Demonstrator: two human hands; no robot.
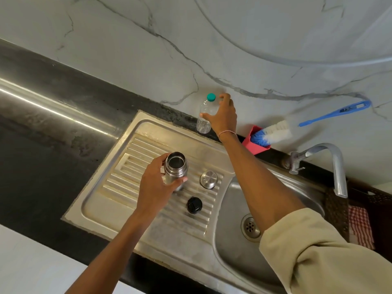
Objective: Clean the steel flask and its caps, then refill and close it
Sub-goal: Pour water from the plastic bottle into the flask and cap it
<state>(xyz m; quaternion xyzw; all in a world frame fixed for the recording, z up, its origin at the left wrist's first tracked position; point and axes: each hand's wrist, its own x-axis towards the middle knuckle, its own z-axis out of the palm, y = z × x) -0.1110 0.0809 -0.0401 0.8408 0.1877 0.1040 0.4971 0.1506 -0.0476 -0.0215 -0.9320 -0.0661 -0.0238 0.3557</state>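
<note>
The steel flask [175,166] stands upright and uncapped on the ribbed drainboard [135,158], and my left hand [156,185] is wrapped around its body. Its steel outer cap [208,179] and black inner cap [194,205] lie on the ribs to the right. At the back edge, a clear plastic water bottle [204,115] with a green lid stands against the marble wall. My right hand [222,114] reaches over to it, with thumb and fingers curled around its upper body.
A pink holder [253,142] with a blue-and-white bottle brush [275,132] sits behind the sink bowl [233,247]. A steel tap [337,164] arches over the bowl at right. A checked cloth [360,227] hangs at the far right. Dark countertop [42,145] lies to the left.
</note>
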